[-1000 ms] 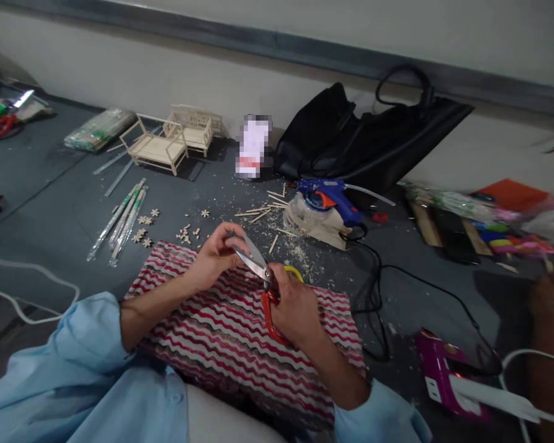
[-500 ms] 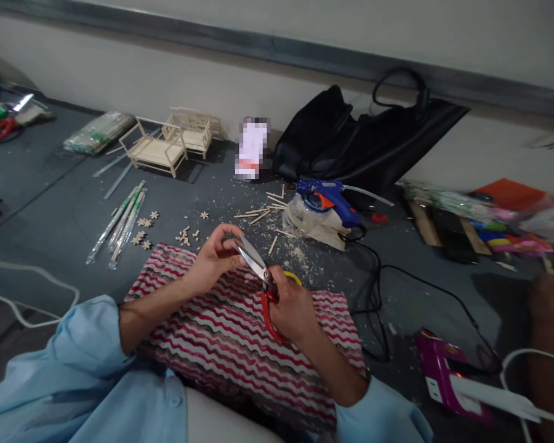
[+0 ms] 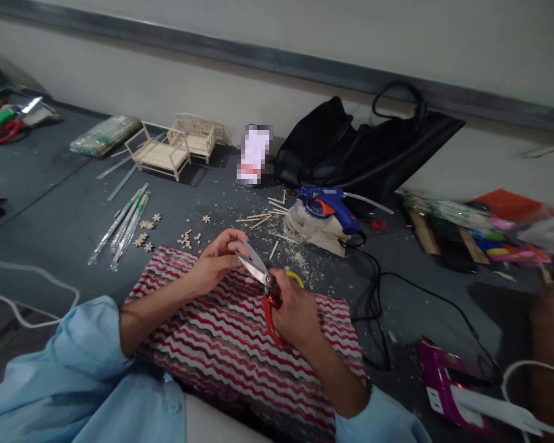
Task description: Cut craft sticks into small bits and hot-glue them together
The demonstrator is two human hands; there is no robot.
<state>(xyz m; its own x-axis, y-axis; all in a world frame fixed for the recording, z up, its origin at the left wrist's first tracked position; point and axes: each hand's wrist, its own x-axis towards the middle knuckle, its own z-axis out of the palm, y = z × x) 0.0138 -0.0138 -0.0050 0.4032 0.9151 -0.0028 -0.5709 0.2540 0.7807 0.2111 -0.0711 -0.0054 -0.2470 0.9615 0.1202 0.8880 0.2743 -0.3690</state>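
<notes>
- Over the striped cloth [image 3: 240, 351], the right hand [image 3: 295, 311] grips the scissors [image 3: 258, 271] by their red handle.
- The left hand [image 3: 215, 263] pinches its fingers at the blade tips; anything held is too small to see.
- A glue gun [image 3: 329, 204] lies beyond, well apart.

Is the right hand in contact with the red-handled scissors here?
Touching. In the head view the right hand grips the scissors, its fingers passing through the red handle loops.

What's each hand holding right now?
Left hand: pinched shut at the scissors blades; what it pinches cannot be told.
Right hand: closed on the scissors' red handles.
</notes>
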